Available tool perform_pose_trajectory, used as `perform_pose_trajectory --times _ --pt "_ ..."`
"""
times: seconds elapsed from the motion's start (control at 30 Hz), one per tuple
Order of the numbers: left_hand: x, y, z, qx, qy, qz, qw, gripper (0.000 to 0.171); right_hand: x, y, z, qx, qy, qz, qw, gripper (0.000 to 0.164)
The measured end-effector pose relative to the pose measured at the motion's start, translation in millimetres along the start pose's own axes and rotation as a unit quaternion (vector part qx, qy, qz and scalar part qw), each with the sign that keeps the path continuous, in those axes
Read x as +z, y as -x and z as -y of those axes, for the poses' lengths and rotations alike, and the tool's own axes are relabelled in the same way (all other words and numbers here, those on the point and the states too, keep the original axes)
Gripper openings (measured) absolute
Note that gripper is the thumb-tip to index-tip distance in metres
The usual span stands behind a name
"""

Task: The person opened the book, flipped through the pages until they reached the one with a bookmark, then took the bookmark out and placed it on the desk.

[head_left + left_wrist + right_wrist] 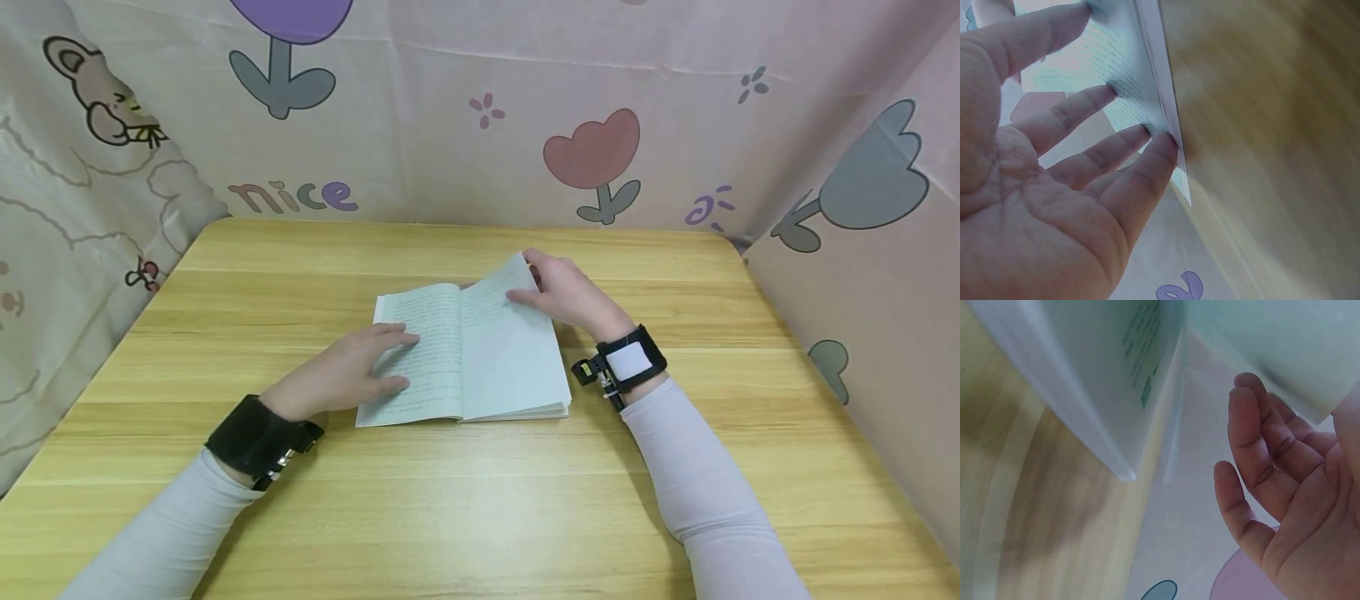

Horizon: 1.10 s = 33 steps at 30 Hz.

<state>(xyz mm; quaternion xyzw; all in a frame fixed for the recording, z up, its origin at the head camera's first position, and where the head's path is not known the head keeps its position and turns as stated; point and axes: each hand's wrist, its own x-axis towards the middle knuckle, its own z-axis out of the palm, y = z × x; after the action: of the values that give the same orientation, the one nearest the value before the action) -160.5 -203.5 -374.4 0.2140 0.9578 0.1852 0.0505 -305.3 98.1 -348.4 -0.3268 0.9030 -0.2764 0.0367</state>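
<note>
On the wooden counter (450, 508), found one opened book (465, 367) lying near the middle, before the flower-printed cloth (442, 142). Saw the left grip (348, 368) loose and holding nothing, spread fingers (1066, 115) touching the one left page (435, 362); saw the right grip (573, 293) pinching one right leaf (513, 358), raised at its far corner. Counted two black wristbands (242, 440) and two pale sleeves (712, 492), one of each per arm.

One book (513, 362), two grips (341, 367) (573, 292)

Wooden table (450, 517) around your left hand (337, 371), printed cloth (420, 142) beyond, and there, past your right hand (573, 292), a red flower (592, 157)!
</note>
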Motion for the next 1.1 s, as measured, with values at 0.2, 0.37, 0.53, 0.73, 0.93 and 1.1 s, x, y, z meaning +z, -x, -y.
perform_pose_trajectory --times 0.2,0.37,0.53,0.73,0.93,1.1 --pt "-0.7 0.3 0.6 0.003 -0.001 -0.001 1.0 0.062 -0.7 -1.1 1.0 -0.046 0.006 -0.024 0.999 0.028" --pt "-1.2 0.5 1.7 0.004 0.002 -0.005 1.0 0.062 -2.7 0.2 7.2 -0.059 -0.026 -0.028 0.998 0.04" --pt "-1.6 0.8 2.3 0.011 0.009 -0.008 0.9999 0.053 -4.3 1.1 12.9 -0.067 -0.043 -0.027 0.996 0.046" --pt "-4.1 1.2 0.2 0.017 0.008 -0.019 0.9996 0.044 -3.7 0.2 15.2 -0.089 -0.057 -0.023 0.994 0.043" --pt "-5.0 1.0 -1.2 0.021 0.017 -0.036 0.999 0.034 -2.7 0.3 18.4 -0.107 -0.073 -0.013 0.991 0.034" --pt "-4.3 -0.5 -1.9 0.032 0.024 -0.054 0.9978 0.025 -0.4 -0.6 23.0 -0.136 -0.073 -0.002 0.988 0.028"
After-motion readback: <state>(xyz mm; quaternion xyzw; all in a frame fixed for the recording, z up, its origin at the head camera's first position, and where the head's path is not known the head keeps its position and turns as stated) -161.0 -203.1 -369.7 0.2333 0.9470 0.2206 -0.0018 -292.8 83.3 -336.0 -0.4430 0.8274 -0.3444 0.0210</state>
